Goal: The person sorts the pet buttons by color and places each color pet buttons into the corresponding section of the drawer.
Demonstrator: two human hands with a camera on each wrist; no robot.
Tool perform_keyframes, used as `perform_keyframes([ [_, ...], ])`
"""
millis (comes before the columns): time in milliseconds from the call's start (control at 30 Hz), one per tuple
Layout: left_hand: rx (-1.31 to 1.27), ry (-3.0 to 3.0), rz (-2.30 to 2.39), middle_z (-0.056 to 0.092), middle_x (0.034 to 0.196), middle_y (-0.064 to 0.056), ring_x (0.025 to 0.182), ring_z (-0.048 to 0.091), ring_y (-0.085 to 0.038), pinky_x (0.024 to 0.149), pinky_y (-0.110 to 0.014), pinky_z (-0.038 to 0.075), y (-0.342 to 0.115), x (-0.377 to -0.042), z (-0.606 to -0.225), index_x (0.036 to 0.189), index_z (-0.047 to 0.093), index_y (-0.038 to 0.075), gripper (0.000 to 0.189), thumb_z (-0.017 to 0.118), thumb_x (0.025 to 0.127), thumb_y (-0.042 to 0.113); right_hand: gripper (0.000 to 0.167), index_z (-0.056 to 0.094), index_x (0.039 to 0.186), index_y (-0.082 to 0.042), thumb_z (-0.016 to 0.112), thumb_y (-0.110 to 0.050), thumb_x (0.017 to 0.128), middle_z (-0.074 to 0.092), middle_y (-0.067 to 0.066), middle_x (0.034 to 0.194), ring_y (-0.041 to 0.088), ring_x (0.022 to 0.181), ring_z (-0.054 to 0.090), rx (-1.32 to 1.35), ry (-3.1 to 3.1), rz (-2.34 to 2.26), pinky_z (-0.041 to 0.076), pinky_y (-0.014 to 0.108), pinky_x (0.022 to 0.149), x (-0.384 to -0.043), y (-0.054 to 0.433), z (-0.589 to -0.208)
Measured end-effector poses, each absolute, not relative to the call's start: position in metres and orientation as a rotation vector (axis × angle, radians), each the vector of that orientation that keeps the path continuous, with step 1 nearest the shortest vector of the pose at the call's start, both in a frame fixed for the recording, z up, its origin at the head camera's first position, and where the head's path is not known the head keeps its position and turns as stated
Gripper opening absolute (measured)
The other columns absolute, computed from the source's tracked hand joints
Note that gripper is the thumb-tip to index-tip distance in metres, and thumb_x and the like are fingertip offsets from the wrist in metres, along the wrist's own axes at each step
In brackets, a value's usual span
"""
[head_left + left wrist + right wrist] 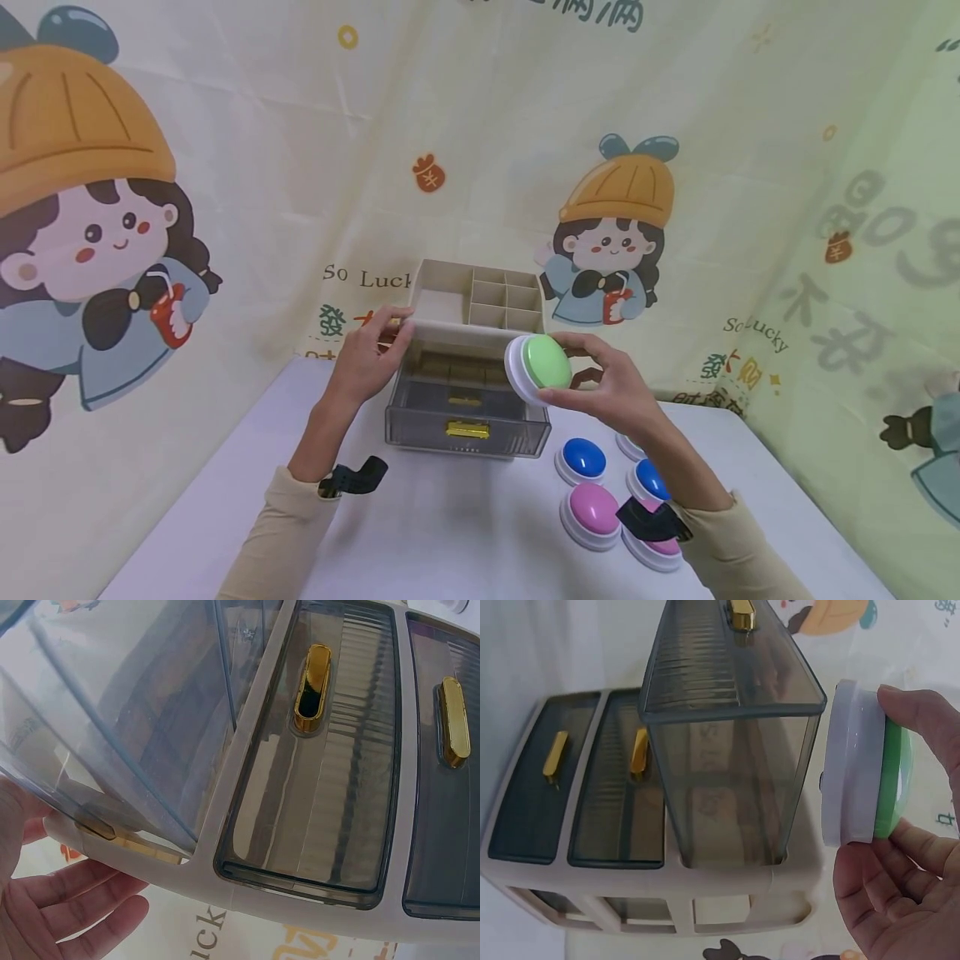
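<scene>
Two tan sleeves (281, 533): closest to us, a black mount (363, 477) jutting from each cuff, presumably there to carry a wrist camera.
Pink pair: two pink buttons (595, 508) on the white table (442, 533), domes up, flat bases down, so they look steady.
Blue pair: two blue buttons (584, 457) just beyond, one partly covered by the right forearm (693, 462); farther back, a white rim (628, 447), its dome hidden.
Pulled drawer: a smoky drawer (420, 432) juts toward the person, gold handle (468, 430) out front, its top exposed!
Green button (547, 362): up in the air, tipped on edge, just beside the drawer's right side. The right hand (607, 379) pinches it between thumb and fingers, a hold that seems to suit so round a body.
Left hand (367, 358): up at the organizer's (727, 881) left corner, touching it, fingers loosely extended, not clenched; probably steadying the unit.
Top tray (442, 308): one large bay left, small ones right, likely for sorting.
Backdrop (487, 108): cartoon-printed cloth behind everything.
</scene>
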State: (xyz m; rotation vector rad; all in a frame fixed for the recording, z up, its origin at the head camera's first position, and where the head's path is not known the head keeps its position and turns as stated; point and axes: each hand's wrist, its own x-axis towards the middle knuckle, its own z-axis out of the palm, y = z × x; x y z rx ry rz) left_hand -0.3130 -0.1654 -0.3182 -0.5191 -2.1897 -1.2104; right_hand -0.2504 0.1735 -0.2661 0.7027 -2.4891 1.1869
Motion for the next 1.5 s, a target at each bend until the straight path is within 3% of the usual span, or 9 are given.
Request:
perform_keyframes([
  [567,-0.518,-2.19,-1.207,0.073,0.118,-0.021,0.097,0.074,-0.035,0.08,-0.052,0.061,-0.165,-0.313,-0.319,0.134,0.062,0.011,0.035,0.058,0.105,0.031,0.077,0.057,0.141,-0.015,0.092,-0.031,0.074,0.061,0.003,0.137,0.021,0.117,0.056,0.819,-2.499,0.996,0.057,0.039,0.083,-0.251,0.148,-0.256],
  [800,-0.521,-2.196,-1.22,0.073,0.119,-0.021,0.098,0.073,-0.035,0.082,-0.053,0.06,-0.166,-0.315,-0.319,0.135,0.062,0.01,0.037,0.056,0.105,0.031,0.076,0.059,0.139,-0.015,0.093,-0.032,0.073,0.062,0.003,0.129,0.021,0.111,0.056,0.841,-2.514,0.973,0.058,0.041,0.081,-0.254,0.136,-0.256],
  [1500,-0.506,-2.196,-1.224,0.073,0.119,-0.021,0.098,0.074,-0.036,0.081,-0.051,0.061,-0.165,-0.312,-0.317,0.133,0.063,0.011,0.036,0.059,0.104,0.031,0.067,0.064,0.133,-0.017,0.092,-0.035,0.075,0.067,0.0,0.116,0.023,0.101,0.062,0.786,-2.662,1.224,0.058,0.036,0.081,-0.263,0.104,-0.257],
])
